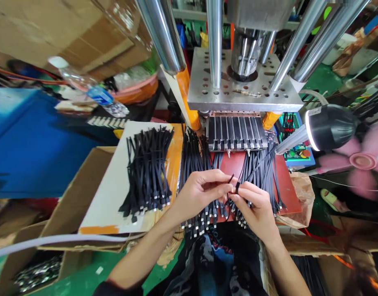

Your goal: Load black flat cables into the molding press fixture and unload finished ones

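Observation:
A short length of black flat cable (237,188) is pinched between the thumbs and fingertips of both my hands, above the front of the workbench. My left hand (201,191) grips it from the left, while my right hand (255,205) holds it from the other side, the fingertips almost touching. Fingers hide most of this cable. Beneath my hands lie two bundles of black cables with metal plug ends, a middle bundle (193,158) and a right bundle (253,170). Behind them, a metal mould (236,133) has black cables lying in its parallel slots.
Over the mould hangs a perforated steel press plate (201,92) on shiny columns. Another cable pile (150,168) rests on a white board (104,197) at left. To the right are a lit lamp (330,127), a pink fan (361,160) and a control box (309,158).

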Action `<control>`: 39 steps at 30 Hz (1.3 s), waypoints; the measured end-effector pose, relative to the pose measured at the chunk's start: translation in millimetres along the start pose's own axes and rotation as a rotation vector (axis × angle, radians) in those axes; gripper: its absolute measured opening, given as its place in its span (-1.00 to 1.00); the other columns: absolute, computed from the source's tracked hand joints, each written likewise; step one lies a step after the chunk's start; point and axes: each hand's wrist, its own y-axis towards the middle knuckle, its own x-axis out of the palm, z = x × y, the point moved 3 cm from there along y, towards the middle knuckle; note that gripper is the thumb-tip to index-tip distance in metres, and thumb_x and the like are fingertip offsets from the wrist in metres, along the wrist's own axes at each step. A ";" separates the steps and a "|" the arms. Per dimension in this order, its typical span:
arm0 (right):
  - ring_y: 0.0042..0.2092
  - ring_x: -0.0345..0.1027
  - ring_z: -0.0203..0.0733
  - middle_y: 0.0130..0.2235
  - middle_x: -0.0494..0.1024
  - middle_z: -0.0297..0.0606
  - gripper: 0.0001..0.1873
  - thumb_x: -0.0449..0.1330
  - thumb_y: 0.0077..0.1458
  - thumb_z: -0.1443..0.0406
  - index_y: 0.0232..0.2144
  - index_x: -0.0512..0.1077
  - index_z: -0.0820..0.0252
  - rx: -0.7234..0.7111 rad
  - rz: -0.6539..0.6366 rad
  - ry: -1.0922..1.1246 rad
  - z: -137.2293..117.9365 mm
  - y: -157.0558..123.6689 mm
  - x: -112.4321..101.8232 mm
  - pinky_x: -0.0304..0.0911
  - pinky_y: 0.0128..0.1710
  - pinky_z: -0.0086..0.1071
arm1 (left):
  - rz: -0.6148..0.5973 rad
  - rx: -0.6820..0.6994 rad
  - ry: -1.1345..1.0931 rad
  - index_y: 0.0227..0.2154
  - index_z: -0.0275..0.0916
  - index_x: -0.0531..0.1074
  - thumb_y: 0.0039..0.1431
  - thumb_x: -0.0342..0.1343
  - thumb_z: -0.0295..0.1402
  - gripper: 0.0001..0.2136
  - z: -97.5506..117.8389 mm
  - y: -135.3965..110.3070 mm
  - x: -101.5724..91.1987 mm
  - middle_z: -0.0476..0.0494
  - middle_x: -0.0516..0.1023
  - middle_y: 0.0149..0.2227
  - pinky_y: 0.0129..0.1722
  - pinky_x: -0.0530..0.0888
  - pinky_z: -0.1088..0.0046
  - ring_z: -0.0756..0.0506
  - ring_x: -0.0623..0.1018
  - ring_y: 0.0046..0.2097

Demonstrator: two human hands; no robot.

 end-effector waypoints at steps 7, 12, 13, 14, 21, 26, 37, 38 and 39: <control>-0.39 0.23 -0.29 -0.42 0.31 -0.39 -0.71 0.18 0.44 0.33 -0.40 0.42 0.15 -0.005 0.001 -0.011 -1.0 19.2 10.7 0.14 -0.39 -0.40 | 0.079 0.178 0.291 -0.44 -0.25 0.65 0.27 0.40 -0.29 -0.81 5.2 1.9 -7.8 -0.04 0.53 -0.32 -0.30 0.43 0.50 0.01 0.50 -0.29; -0.42 0.15 -0.31 -0.45 0.25 -0.44 -0.63 0.21 0.38 0.30 -0.49 0.24 0.11 0.126 -0.010 0.051 19.1 16.6 29.2 0.11 -0.39 -0.40 | 0.142 0.265 0.448 -0.41 -0.23 0.63 0.33 0.32 -0.33 -0.82 9.6 11.5 -13.9 -0.02 0.54 -0.35 -0.25 0.44 0.43 -0.02 0.50 -0.29; -0.42 0.15 -0.30 -0.45 0.26 -0.44 -0.63 0.22 0.36 0.29 -0.49 0.22 0.11 0.178 -0.047 0.061 23.7 10.9 34.8 0.11 -0.40 -0.39 | 0.187 0.281 0.479 -0.41 -0.22 0.63 0.34 0.32 -0.32 -0.81 11.5 16.4 -18.6 -0.01 0.54 -0.36 -0.25 0.44 0.43 -0.02 0.50 -0.30; -0.43 0.17 -0.30 -0.46 0.29 -0.44 -0.63 0.23 0.36 0.27 -0.49 0.23 0.11 0.234 -0.109 0.078 27.3 4.0 40.1 0.12 -0.40 -0.39 | 0.247 0.304 0.516 -0.41 -0.22 0.63 0.34 0.31 -0.32 -0.81 13.6 22.6 -24.8 -0.01 0.54 -0.36 -0.23 0.45 0.43 -0.02 0.51 -0.29; -0.41 0.29 -0.26 -0.48 0.41 -0.39 -0.56 0.20 0.43 0.12 -0.50 0.33 0.12 0.305 -0.494 -0.018 19.2 25.2 8.2 0.14 -0.41 -0.37 | 0.457 0.419 0.823 -0.35 -0.22 0.67 0.31 0.30 -0.36 -0.88 1.4 108.8 -77.1 -0.15 0.64 -0.04 0.24 0.48 0.20 -0.18 0.60 0.11; -0.51 0.30 -0.32 -0.55 0.47 -0.39 -0.45 0.26 0.32 -0.12 -0.52 0.37 0.13 0.216 -0.303 -0.051 37.3 137.9 -20.0 0.20 -0.45 -0.41 | 0.529 0.352 0.829 -0.28 -0.26 0.64 0.29 0.28 -0.41 -0.94 -20.5 167.8 -96.9 -0.22 0.68 -0.12 0.23 0.54 0.13 -0.25 0.64 0.06; -0.62 0.22 -0.37 -0.58 0.44 -0.43 -0.49 0.24 0.32 -0.11 -0.47 0.39 0.12 0.109 -0.280 -0.120 82.9 224.6 11.9 0.10 -0.59 -0.45 | -0.025 0.757 1.196 0.12 -0.19 0.60 0.40 0.13 -0.41 -0.69 -24.9 80.6 -101.6 -0.21 0.66 0.21 0.35 0.51 0.14 -0.19 0.58 0.31; -0.62 0.22 -0.37 -0.59 0.43 -0.44 -0.50 0.24 0.33 -0.09 -0.48 0.39 0.12 0.106 -0.273 -0.146 82.7 225.2 12.7 0.09 -0.58 -0.45 | -0.054 0.746 1.224 0.15 -0.19 0.59 0.40 0.14 -0.41 -0.67 -25.7 78.9 -101.8 -0.23 0.63 0.24 0.36 0.50 0.09 -0.22 0.54 0.35; -0.62 0.23 -0.36 -0.59 0.42 -0.44 -0.50 0.23 0.34 -0.07 -0.49 0.38 0.12 0.105 -0.253 -0.168 82.6 225.2 12.8 0.10 -0.57 -0.45 | -0.069 0.734 1.249 0.18 -0.20 0.58 0.40 0.14 -0.41 -0.66 -26.3 78.4 -101.3 -0.25 0.62 0.26 0.37 0.49 0.05 -0.24 0.52 0.37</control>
